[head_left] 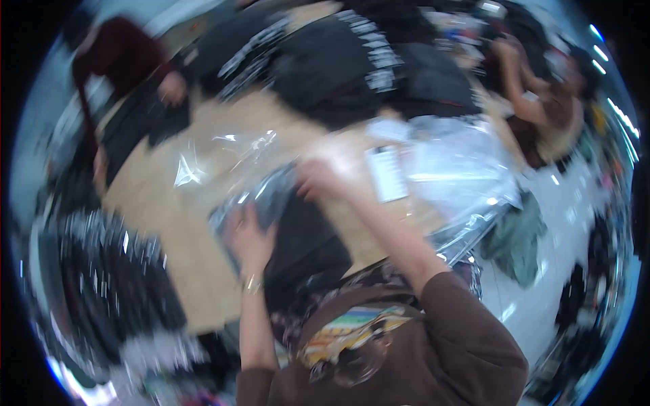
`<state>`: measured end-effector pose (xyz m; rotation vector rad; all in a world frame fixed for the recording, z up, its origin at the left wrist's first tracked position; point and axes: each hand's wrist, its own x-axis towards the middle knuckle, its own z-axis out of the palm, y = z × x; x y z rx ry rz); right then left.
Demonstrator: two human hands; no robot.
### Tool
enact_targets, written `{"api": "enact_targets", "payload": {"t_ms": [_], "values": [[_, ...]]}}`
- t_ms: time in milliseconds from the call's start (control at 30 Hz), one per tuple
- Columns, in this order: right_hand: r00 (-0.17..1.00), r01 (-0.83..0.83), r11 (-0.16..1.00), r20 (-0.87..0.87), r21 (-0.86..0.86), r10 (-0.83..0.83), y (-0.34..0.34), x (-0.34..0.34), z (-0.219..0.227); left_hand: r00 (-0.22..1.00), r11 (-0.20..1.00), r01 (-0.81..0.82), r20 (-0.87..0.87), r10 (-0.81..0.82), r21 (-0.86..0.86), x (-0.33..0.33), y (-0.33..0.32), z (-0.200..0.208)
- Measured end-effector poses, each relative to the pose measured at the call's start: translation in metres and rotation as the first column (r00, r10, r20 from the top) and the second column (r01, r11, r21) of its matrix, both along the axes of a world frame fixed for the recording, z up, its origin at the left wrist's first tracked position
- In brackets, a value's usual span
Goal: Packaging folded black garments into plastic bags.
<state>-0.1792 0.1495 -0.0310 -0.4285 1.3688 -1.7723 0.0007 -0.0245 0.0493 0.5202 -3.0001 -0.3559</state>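
Lying spread on the clear bag (270,192), the left hand (250,235) should press lightly, avoiding creases; the dark cloth (308,247) is on the table (196,267), and whether the right hand (318,179) near its upper end pinches anything, one cannot tell.

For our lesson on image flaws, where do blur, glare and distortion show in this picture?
Head view: blur smears the right fingers; head view: glare whitens parts of the clear bags; head view: fisheye distortion curves the scene within a black border.
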Motion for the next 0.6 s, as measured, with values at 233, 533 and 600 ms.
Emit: {"api": "enact_targets", "payload": {"t_ms": [233,533,600], "values": [[0.981,-0.017,0.966,0.191,0.259,-0.034,-0.021,0.059,0.039,0.989,0.994,0.091,-0.111,-0.098,-0.066,0.039,-0.017,0.014],[0.921,0.299,0.874,0.123,0.384,-0.369,-0.006,0.046,0.023,0.982,0.991,0.112,0.157,-0.100,-0.068,0.017,0.020,0.040],[0.955,0.236,0.892,0.075,0.386,-0.286,-0.007,0.059,0.037,0.966,0.998,-0.042,0.254,0.054,-0.052,0.018,0.032,0.044]]}}
